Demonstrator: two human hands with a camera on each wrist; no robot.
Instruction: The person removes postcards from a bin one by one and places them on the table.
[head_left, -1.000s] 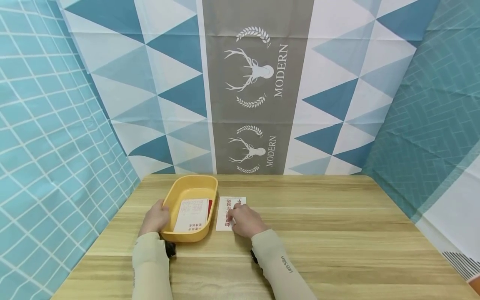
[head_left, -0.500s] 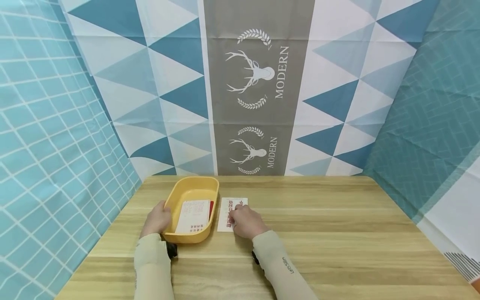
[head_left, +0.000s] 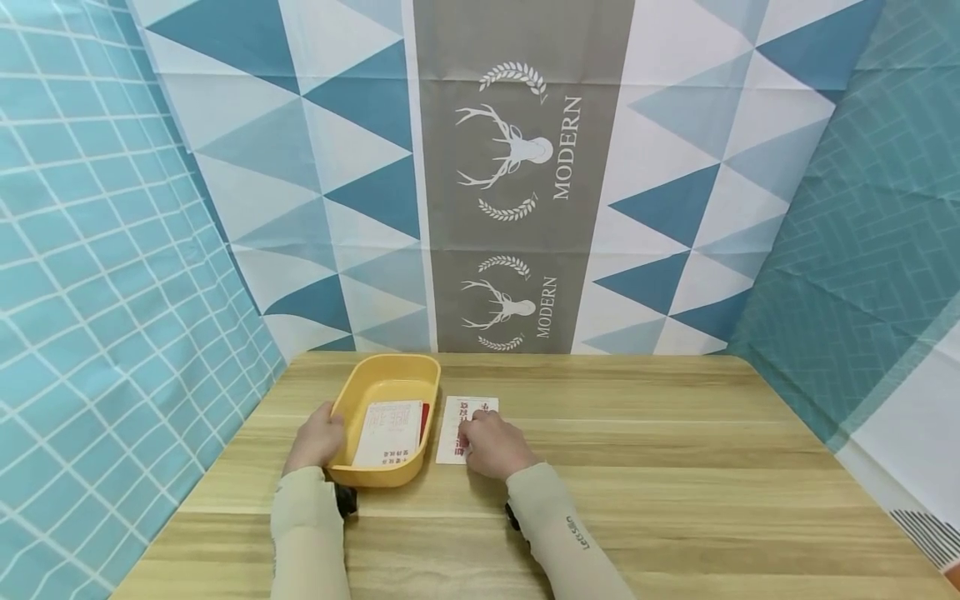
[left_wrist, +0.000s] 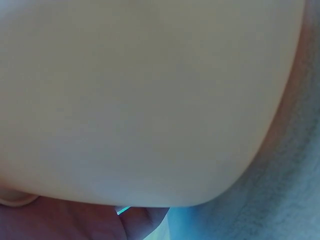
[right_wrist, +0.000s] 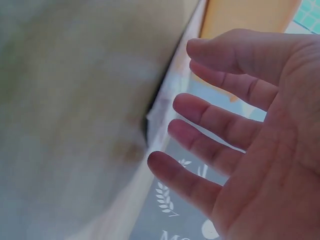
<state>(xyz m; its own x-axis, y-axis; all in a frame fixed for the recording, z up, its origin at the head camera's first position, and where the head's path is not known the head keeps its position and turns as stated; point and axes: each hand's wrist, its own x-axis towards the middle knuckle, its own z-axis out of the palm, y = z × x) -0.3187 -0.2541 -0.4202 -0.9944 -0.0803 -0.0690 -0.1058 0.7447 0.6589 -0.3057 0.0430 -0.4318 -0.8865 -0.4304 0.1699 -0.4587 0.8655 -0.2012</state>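
My left hand (head_left: 315, 437) grips the left side of a yellow plastic tray (head_left: 384, 390) standing on the wooden table. In the left wrist view the tray's pale wall (left_wrist: 150, 100) fills most of the picture, with the fingers (left_wrist: 75, 217) partly hidden below it. Inside the tray lie a white card (head_left: 390, 427) with red print and a red piece (head_left: 424, 418), mostly covered. Right of the tray, another white card with red characters (head_left: 450, 437) lies flat. My right hand (head_left: 495, 446) is over its right edge, covering part of it. In the right wrist view, this hand's fingers (right_wrist: 200, 145) are spread and gently bent.
The wooden table (head_left: 660, 467) stretches away to the right of both hands. Behind it hangs a patterned cloth (head_left: 510, 167) with deer heads and triangles. A blue tile-patterned sheet (head_left: 112, 292) closes off the left side.
The head view has shifted slightly, moving everything a little right and down in the picture. Both hands, the tray and the cards keep about the same positions relative to one another.
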